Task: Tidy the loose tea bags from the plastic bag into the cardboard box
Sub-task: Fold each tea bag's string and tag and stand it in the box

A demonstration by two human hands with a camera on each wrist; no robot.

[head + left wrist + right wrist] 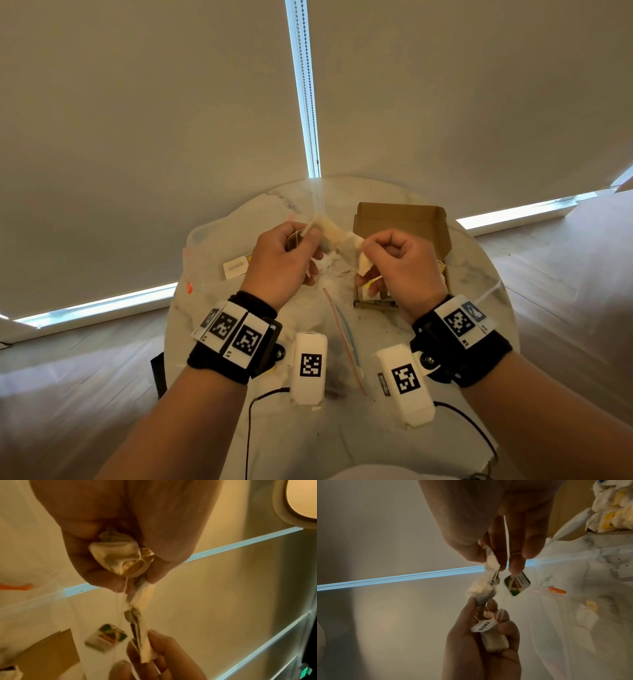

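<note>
No lettering resolves into words; the white packet [235,268] on the counter [479,308] bears a blue logo too small to read. The tea-bag tag [482,625] carries dark print, blurred; the wrist bands [236,334] show only black-and-white square codes.

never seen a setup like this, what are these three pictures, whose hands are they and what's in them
No machine here: a person wears one camera on the head and one on each wrist. The wide picture is the head view, looking down at a round marble table. The other two look along each hand from the wrist.

The left hand and right hand each grip an end of a tangled clump of tea bags, held above the table. In the right wrist view, threads and a small paper tag hang from it.

On the table lie an open cardboard box, with tea bags already in it, and a clear plastic bag to the left.
</note>
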